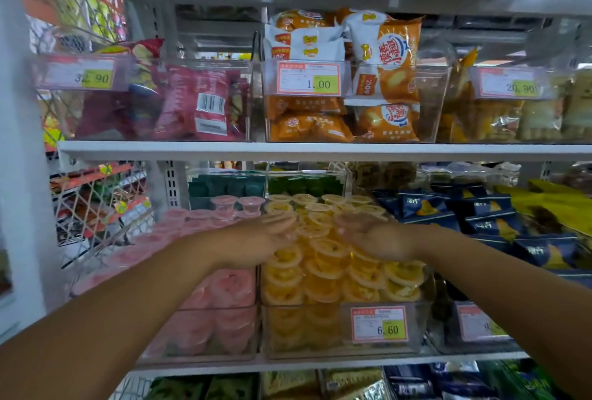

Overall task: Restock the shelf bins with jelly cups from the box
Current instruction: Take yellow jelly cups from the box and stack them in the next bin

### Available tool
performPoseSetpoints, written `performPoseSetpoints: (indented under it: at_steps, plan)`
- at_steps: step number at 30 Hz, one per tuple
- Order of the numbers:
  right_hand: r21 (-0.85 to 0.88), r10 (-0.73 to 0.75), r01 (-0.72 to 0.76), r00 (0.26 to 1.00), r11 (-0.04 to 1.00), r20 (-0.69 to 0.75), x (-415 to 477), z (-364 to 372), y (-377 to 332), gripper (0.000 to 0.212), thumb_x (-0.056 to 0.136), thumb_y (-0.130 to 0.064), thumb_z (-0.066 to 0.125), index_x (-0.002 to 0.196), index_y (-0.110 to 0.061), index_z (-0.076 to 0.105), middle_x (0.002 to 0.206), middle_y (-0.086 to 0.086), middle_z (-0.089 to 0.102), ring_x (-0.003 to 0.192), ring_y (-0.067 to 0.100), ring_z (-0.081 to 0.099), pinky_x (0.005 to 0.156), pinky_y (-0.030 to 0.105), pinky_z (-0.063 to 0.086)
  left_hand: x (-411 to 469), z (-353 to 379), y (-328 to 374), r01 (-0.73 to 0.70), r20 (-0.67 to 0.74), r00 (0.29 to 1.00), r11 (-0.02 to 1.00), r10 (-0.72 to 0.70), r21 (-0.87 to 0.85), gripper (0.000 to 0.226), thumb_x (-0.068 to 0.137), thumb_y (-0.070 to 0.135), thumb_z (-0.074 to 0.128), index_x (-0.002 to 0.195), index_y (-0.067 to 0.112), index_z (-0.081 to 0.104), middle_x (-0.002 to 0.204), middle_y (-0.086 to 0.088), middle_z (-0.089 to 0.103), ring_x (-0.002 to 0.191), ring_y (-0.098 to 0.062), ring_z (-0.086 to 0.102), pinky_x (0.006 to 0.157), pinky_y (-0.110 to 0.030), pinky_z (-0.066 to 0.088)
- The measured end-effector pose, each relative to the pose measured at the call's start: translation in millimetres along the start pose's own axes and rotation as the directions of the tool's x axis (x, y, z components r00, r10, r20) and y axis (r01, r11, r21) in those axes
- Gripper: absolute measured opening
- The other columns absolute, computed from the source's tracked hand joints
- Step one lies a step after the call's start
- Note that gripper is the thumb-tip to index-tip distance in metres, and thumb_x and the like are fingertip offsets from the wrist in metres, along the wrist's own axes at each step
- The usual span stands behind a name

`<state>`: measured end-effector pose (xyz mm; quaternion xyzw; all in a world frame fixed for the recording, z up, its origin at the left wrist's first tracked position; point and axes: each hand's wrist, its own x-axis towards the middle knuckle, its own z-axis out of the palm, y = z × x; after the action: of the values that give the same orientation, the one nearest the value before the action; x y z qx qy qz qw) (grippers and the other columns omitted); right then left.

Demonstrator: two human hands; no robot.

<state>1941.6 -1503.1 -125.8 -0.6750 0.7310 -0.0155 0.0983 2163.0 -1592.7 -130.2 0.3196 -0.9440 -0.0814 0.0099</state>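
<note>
Here the left hand (258, 239) and right hand (374, 236) lie flat, fingers straight, on the yellow jelly cups (323, 274).

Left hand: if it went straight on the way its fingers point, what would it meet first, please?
Probably the heaped yellow jelly cups just beyond the left hand; blur leaves the depth unclear.

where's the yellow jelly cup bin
In the head view, the yellow jelly cup bin sits centre frame, beneath the left hand and right hand, pink jelly cup bin on its left, dark blue snack packs on its right.
</note>
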Motion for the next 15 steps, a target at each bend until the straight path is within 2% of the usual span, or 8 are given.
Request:
performPoseSetpoints:
  at_steps: [2, 7, 12, 15]
  plan:
    - [-0.041, -0.009, 0.009, 1.0, 0.999, 0.005, 6, 7, -7, 0.058, 0.099, -0.058, 0.014, 0.153, -0.039, 0.003, 0.161, -0.011, -0.008, 0.148, 0.019, -0.01, 0.119, 0.05, -0.005, -4, 3, -5, 0.031, 0.007, 0.999, 0.999, -0.031, -0.005, 0.055, 0.103, 0.045, 0.017, 0.154, 0.031, 0.002, 0.162, 0.009, -0.004, 0.149, -0.01, -0.005, 0.122, -0.032, -0.001]
    - [-0.091, -0.042, 0.042, 0.999, 0.995, 0.002, 17, 15, -16, 0.06, 0.095, -0.065, 0.01, 0.151, -0.045, 0.001, 0.16, -0.016, -0.011, 0.148, 0.017, -0.012, 0.116, 0.053, -0.012, -11, 7, -11, 0.04, 0.011, 0.999, 0.999, -0.04, -0.037, 0.05, 0.106, 0.039, 0.018, 0.153, 0.033, 0.005, 0.162, 0.01, -0.002, 0.148, -0.008, -0.004, 0.118, -0.026, -0.003]
    - [-0.088, -0.037, 0.039, 0.999, 0.995, 0.022, 19, 16, -20, 0.058, 0.096, -0.064, 0.01, 0.15, -0.047, 0.0, 0.16, -0.016, -0.013, 0.148, 0.019, -0.014, 0.116, 0.057, -0.01, -10, 8, -13, 0.034, 0.023, 0.999, 0.999, -0.034, -0.01, 0.049, 0.107, 0.035, 0.017, 0.154, 0.031, 0.006, 0.162, 0.008, -0.003, 0.148, -0.008, -0.005, 0.117, -0.025, -0.004]
    - [-0.071, -0.039, 0.041, 0.999, 0.997, 0.025, 20, 17, -19, 0.058, 0.096, -0.065, 0.012, 0.15, -0.048, 0.001, 0.16, -0.016, -0.012, 0.148, 0.02, -0.015, 0.117, 0.057, -0.005, -12, 7, -8, 0.029, 0.026, 0.999, 1.0, -0.029, -0.011, 0.047, 0.107, 0.031, 0.017, 0.154, 0.029, 0.008, 0.162, 0.01, -0.002, 0.148, -0.007, -0.004, 0.112, -0.019, -0.006]
